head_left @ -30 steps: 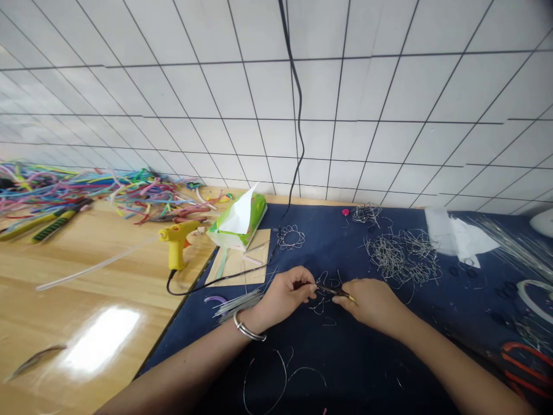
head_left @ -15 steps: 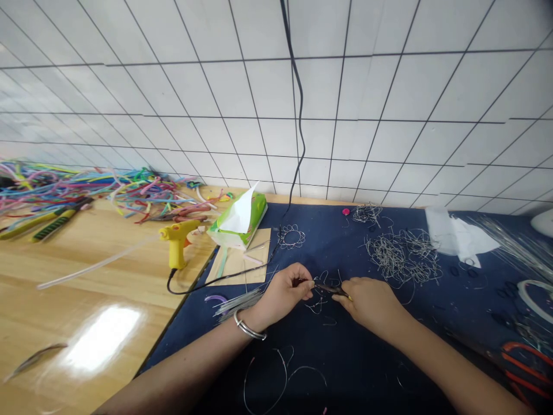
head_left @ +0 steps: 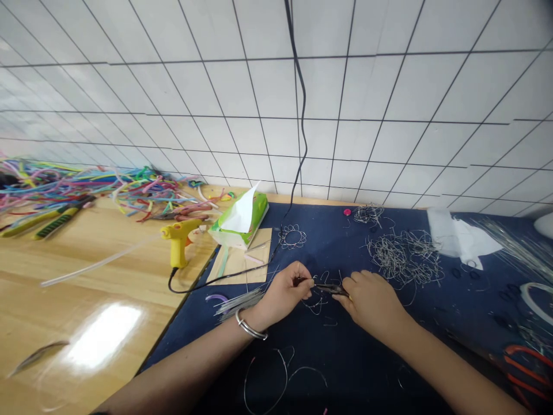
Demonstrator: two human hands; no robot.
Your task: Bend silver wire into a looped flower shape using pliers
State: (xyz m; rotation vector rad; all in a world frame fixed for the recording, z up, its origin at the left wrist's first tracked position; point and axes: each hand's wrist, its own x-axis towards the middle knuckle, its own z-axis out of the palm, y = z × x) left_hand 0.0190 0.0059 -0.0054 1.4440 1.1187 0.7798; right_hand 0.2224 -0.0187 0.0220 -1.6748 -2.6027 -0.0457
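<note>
Head camera: the right hand (head_left: 375,301) clasps needle-nose pliers (head_left: 332,289); just left of it, the left hand (head_left: 287,292), nearly closed, pinches thin wire (head_left: 318,305).

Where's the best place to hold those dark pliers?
Probably the handle end, coming from the right. The pliers lie roughly sideways, their slim jaws pointing toward the left hand. The right hand wraps that end, leaving the jaws uncovered.

Right hand (head_left: 372,297) slightly higher, pliers (head_left: 332,289) more covered
</note>
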